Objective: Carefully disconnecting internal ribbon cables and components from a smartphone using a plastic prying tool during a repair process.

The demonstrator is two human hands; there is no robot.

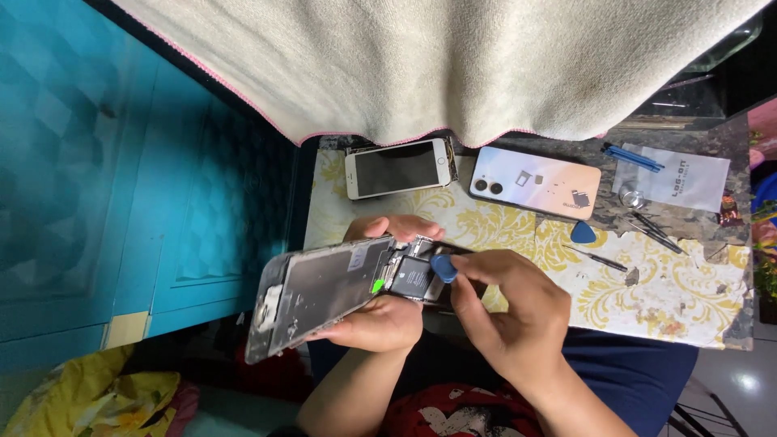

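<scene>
blue pick (443, 268) partly hidden by right hand's fingertips (450, 285), over opened phone (340, 287).

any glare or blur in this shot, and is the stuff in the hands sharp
Head view: the opened phone in the left hand is fairly sharp, as is the blue pick in the right hand; glare on the floor at lower right; wide-lens bending at the edges; the lower left corner is soft and dim.

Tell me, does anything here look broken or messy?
Yes. The phone in the left hand is split open, its screen panel lifted off so the insides show, while the right hand pushes a blue pick into it. The table covering is torn and peeling along its edges.
</scene>
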